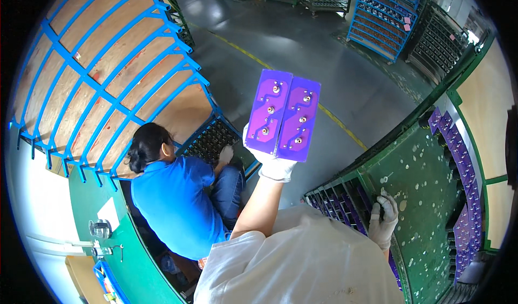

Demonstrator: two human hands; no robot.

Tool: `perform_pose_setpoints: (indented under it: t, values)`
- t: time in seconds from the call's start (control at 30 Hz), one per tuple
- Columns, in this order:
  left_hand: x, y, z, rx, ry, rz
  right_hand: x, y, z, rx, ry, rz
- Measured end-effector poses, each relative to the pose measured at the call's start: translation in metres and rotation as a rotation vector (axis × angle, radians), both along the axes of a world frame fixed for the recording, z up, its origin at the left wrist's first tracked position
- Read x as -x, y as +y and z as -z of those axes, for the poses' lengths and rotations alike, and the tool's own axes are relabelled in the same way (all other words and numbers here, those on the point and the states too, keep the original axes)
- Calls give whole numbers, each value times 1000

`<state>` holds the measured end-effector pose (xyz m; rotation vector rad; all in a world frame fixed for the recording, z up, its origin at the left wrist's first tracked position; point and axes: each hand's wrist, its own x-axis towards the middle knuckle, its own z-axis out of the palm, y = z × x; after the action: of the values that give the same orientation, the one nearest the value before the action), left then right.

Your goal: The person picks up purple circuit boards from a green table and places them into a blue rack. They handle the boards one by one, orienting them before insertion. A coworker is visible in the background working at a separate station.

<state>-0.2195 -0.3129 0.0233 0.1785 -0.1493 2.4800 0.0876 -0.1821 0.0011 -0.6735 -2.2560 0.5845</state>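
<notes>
My left hand (277,169), in a white glove, holds a pair of purple circuit boards (268,109) up in front of me by their lower end. The boards sit side by side with a thin seam between them, and small metal posts stand on their faces. Most of the gripping fingers are hidden behind the boards. Off to the right, my gloved right hand (383,221) is at the edge of a worn green surface (415,196). Its fingers are apart and slightly bent, with nothing visible in them.
A co-worker in a blue shirt (175,207) crouches at left beside a blue-framed rack (116,101). More purple boards (467,217) line the right side, and others fill slots below the green surface. Several wheeled racks (380,23) stand far off. A green bench (132,250) lies lower left.
</notes>
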Motion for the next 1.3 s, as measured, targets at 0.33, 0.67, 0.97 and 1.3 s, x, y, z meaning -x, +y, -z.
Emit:
perform_pose_setpoints:
  t: [0.33, 0.67, 0.97, 1.3]
  values:
    - [5, -6, -18, 76, 74, -44, 0, 0, 5, 19, 68, 11]
    - [18, 8, 7, 224, 59, -197, -10, -2, -1, 37, 61, 66]
    - [61, 17, 72, 1121, -92, -559, -34, 4, -5, 4, 53, 232]
    - [110, -34, 203, 1160, -348, -686, -109, 9, 8, 147, 50, 551]
